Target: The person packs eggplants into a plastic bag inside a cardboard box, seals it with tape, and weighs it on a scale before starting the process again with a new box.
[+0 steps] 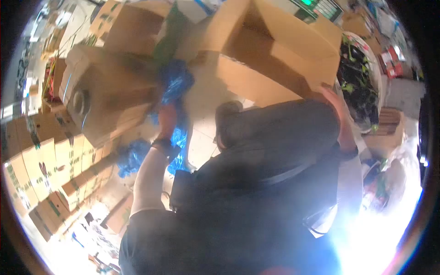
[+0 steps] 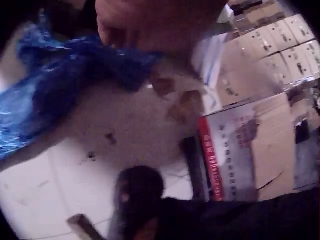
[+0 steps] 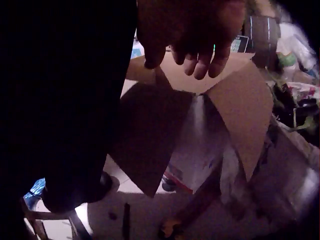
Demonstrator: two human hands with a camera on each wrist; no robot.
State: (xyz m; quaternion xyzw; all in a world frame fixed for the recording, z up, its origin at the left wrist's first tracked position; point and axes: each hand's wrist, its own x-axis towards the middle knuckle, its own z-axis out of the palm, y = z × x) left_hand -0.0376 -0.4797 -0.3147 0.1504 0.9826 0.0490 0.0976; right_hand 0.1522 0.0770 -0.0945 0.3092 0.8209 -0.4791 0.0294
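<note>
In the head view my left hand (image 1: pixel 167 120) grips a crumpled blue plastic bag (image 1: pixel 176 85), blurred by motion. The left wrist view shows the curled fingers of that hand (image 2: pixel 155 25) at the top, with blue plastic (image 2: pixel 45 95) spreading below and to the left. Above the bag is a blurred green thing (image 1: pixel 172 39). My right hand (image 1: pixel 338 107) is beside the bent knee, near the edge of an open cardboard box (image 1: pixel 256 82). Seen from the right wrist, its fingers (image 3: pixel 200 65) hang loosely over the box flaps (image 3: pixel 245 110), holding nothing.
Another carton (image 1: pixel 114 91) with a tape roll (image 1: pixel 81 101) stands at left, above stacked cartons (image 1: pixel 50 156). More blue plastic (image 1: pixel 133 158) lies on the floor. At right is a white sack (image 1: pixel 379 91) of dark eggplants. A scale with a green display (image 1: pixel 316 7) stands behind the box.
</note>
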